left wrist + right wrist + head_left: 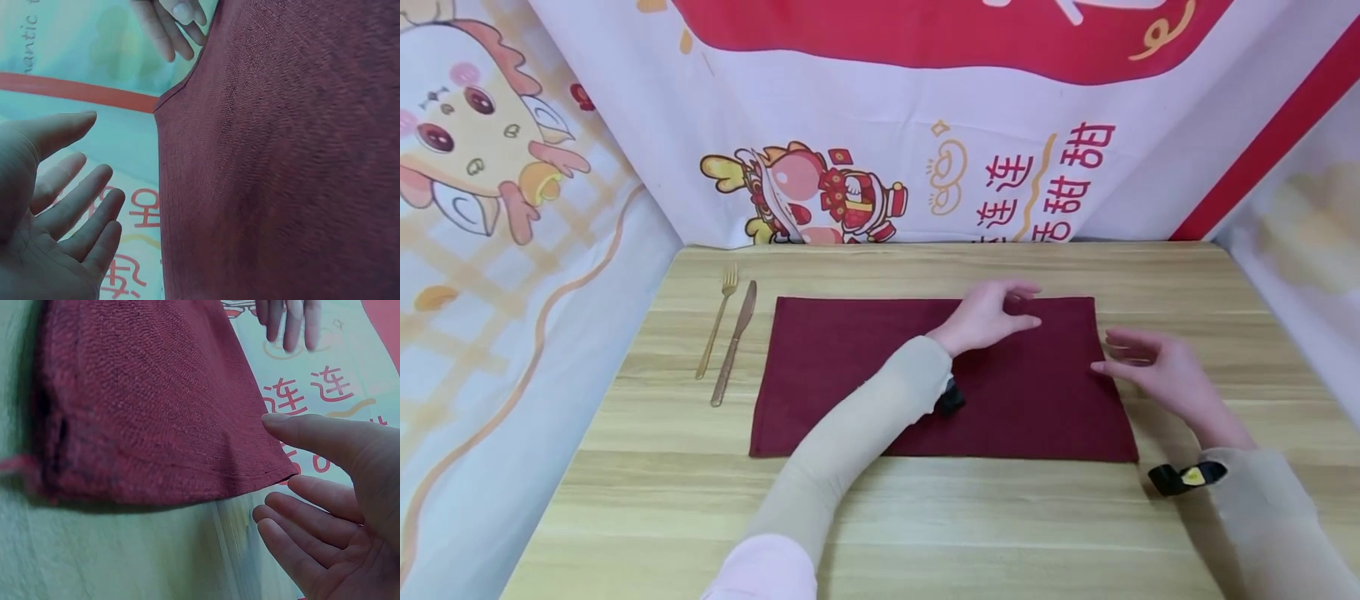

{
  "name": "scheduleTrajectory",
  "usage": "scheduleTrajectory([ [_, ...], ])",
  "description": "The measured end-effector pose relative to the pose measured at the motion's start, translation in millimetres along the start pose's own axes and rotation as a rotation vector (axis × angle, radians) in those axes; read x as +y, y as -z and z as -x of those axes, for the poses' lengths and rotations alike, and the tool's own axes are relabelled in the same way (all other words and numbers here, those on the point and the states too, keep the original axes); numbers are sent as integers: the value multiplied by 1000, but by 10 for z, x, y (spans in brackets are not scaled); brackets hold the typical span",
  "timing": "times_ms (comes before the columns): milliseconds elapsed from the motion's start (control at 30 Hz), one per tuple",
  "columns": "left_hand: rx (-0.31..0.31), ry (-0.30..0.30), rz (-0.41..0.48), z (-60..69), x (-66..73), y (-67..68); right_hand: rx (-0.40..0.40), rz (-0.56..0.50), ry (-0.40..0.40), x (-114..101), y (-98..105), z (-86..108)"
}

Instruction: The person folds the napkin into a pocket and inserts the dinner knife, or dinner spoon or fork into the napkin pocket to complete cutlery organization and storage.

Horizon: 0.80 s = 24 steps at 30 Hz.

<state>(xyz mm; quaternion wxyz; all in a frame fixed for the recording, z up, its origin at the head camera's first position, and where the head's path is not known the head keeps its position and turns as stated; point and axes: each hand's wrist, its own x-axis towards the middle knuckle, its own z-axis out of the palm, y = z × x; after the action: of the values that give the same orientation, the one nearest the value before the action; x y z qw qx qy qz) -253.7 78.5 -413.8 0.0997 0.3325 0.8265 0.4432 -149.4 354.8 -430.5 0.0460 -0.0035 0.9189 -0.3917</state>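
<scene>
Head view bright, with soft shadow on the table [1000,525] below the right hand [1176,379]; 2 wrist views dimmer, greenish.

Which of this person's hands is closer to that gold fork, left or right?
Left. The left hand is over the red cloth, to the right of the fork; the right hand is farther right, by the cloth's right edge.

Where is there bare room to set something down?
Bare table lies left of the fork and, in front of the red cloth, between the sleeves. Tight spots: between knife and cloth; over the cloth, by the left hand; at its right edge, by the right hand.
</scene>
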Motion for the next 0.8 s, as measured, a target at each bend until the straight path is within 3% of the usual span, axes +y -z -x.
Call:
scheduleTrajectory([
  [167,-32,-6,-56,-134,87,-84,13,9,22,47,7,32],
  [333,-46,31,-57,-216,107,-149,28,9,49,81,35,100],
  [533,-33,83,-55,-300,27,-192,-6,41,31,87,56,206],
  [800,-38,106,-118,-370,-113,-223,-47,36,12,77,62,354],
])
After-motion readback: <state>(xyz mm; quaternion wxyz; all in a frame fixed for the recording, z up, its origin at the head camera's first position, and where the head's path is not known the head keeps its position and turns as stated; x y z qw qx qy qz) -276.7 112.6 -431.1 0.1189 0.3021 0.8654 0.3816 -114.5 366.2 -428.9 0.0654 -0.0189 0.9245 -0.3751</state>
